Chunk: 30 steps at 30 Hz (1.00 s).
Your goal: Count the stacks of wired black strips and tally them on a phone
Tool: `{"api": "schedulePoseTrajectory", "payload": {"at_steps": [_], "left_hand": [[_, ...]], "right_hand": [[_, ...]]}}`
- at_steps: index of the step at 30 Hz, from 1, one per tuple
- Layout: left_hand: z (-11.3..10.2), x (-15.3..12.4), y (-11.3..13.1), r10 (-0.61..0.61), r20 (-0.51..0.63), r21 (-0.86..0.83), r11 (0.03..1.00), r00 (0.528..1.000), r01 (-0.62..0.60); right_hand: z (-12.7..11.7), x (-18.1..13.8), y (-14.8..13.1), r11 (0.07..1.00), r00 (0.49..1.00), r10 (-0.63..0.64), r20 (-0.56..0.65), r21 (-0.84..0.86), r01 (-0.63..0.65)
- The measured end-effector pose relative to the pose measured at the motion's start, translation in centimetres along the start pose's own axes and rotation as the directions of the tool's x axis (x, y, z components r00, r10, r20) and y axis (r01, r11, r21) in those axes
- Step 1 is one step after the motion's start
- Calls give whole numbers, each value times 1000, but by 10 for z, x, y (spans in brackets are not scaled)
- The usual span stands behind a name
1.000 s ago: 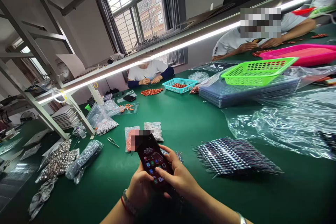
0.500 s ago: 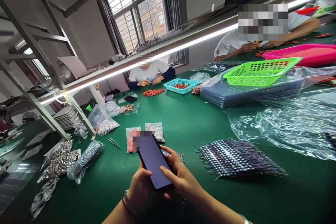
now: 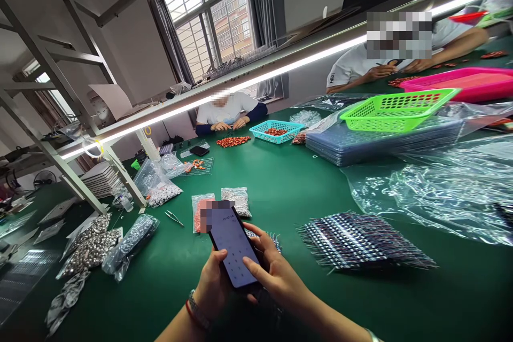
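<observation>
A smartphone is held upright-tilted between both hands above the green table. Its screen is lit and shows a keypad with a line of digits near the top, too small to read. My left hand wraps the phone's left edge and underside, thumb along the side of the screen. My right hand grips the right edge, its thumb on the lower screen. Beyond the phone lie a bag of pinkish-orange parts and a bag of whitish parts. A strip bundle is partly hidden behind the right fingers.
A stack of wired strips lies right, near clear plastic sheeting. A green basket sits on stacked plastic trays. Tweezers and bags of small parts lie left. Two people work across the table.
The phone's screen has gone from a plain purple-blue to a keypad display with digits. Both hands stay nearly in place on the phone.
</observation>
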<state>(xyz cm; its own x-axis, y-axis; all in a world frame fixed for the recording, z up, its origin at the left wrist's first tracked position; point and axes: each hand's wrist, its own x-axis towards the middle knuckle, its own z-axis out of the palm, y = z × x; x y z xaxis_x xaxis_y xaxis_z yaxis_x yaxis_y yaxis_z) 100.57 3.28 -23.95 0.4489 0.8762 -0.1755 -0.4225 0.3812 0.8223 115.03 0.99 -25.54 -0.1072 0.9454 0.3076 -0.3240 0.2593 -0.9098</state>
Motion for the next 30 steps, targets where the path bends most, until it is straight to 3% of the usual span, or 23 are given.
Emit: {"api": "schedulePoseTrajectory", "payload": {"at_steps": [3,9,30], "left_hand": [[1,0,1,8,-10,12,1000,1000,-8],[3,-4,6,89,142,47,994,986,-97],[6,-6,7,86,162,45,995,983,-94]], "right_hand": [[0,1,-2,1000,1000,9,2,14,-9],[-2,2,-4,997,999,32,8,73,-33],[-2,3,-4,996,1000,19,25,84,-21]]}}
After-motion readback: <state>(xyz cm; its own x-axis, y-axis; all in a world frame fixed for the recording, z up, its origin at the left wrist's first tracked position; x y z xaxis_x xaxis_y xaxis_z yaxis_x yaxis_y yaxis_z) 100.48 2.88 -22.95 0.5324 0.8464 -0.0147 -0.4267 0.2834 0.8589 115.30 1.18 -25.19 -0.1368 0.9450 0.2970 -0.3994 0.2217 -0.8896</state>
